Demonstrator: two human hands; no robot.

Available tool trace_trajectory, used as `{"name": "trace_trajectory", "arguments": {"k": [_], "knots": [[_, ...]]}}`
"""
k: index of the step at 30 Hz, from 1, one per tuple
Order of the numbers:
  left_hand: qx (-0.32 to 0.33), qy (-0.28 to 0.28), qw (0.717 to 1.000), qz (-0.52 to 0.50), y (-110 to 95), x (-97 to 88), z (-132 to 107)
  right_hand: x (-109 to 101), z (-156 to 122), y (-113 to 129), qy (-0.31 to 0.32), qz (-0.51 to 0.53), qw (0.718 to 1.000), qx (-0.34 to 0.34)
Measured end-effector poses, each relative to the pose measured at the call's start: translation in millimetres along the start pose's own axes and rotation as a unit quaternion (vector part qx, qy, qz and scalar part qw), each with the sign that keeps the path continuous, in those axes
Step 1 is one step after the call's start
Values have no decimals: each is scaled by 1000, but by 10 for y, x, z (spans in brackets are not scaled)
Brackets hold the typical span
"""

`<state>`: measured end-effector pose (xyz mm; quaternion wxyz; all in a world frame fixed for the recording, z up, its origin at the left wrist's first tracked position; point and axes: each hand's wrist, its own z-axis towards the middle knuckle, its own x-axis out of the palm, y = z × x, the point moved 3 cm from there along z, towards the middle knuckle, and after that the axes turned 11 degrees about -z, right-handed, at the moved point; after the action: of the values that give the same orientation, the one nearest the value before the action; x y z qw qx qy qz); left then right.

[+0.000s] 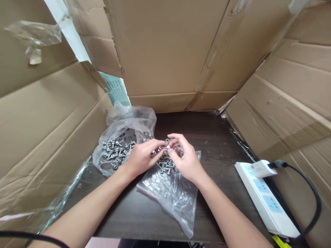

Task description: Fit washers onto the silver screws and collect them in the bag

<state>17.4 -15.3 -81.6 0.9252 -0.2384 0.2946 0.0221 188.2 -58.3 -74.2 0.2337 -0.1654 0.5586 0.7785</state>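
Between the fingertips of both hands is a small metal bolt (pixel 167 147), partly hidden by the fingers. My left hand (pixel 141 155) pinches one end with thumb and forefinger. From the other side, my right hand (pixel 185 159) closes its thumb and fingers on it; whether a washer sits on the bolt is too small to tell. Loose bolts (pixel 165 166) lie in a pile under the hands, on a clear zip bag (pixel 172 196). A few flat washers (pixel 168 140) show just behind the fingertips.
Left of the hands, an open clear plastic bag (pixel 147 113) holds several bolts (pixel 113 150). A white power strip (pixel 278 218) with a plugged-in charger (pixel 262 168) and black cable (pixel 319 203) lies at the right. Cardboard walls (pixel 170 51) enclose the dark wooden table (pixel 219 137).
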Motion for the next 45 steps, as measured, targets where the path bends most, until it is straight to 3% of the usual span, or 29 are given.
{"name": "trace_trajectory", "arguments": {"k": [5,26,33,45], "knots": [[1,1,1000,-1,4,-3,-3,0,5,-7,18,6,999,32],[2,13,1000,-15,23,16,-22,15,3,-15,31,-10,999,29],[7,-2,1000,-6,6,-9,-15,-12,4,19,-19,-22,999,-14],[1,-9,1000,13,3,10,-10,2,14,0,19,-7,1000,10]]}}
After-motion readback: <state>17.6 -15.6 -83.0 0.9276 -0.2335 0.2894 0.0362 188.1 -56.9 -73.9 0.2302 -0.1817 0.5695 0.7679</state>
